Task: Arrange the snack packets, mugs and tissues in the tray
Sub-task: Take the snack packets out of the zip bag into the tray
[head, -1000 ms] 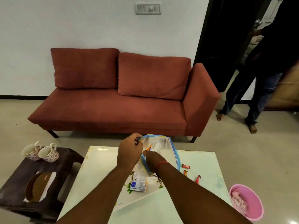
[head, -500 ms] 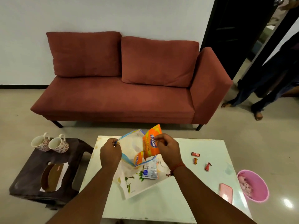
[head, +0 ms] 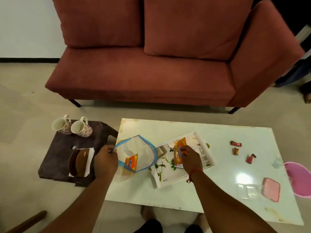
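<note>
On the white table lies a white tray [head: 161,178] with a leaf print. My right hand [head: 191,157] pinches an orange snack packet [head: 178,152] and holds it over the tray. My left hand [head: 105,158] grips the rim of a clear zip bag [head: 139,152] with a blue edge, held open beside the tray. A second orange packet [head: 131,161] sits inside that bag. Two floral mugs [head: 61,124] [head: 81,127] lie on their sides on the dark stool at the left. White tissues [head: 90,157] lie on the stool under a brown holder [head: 78,163].
Three small red sweets [head: 236,144] [head: 236,151] [head: 250,158] lie on the table to the right. A pink phone [head: 271,191] and a clear wrapper [head: 247,190] sit near the table's right front. A pink bin [head: 298,180] stands on the floor. A red sofa [head: 151,64] stands behind.
My right hand pulled an orange packet out of the bag and moved it right and down over the tray. The view tilted down, and the bag shifted left with my left hand.
</note>
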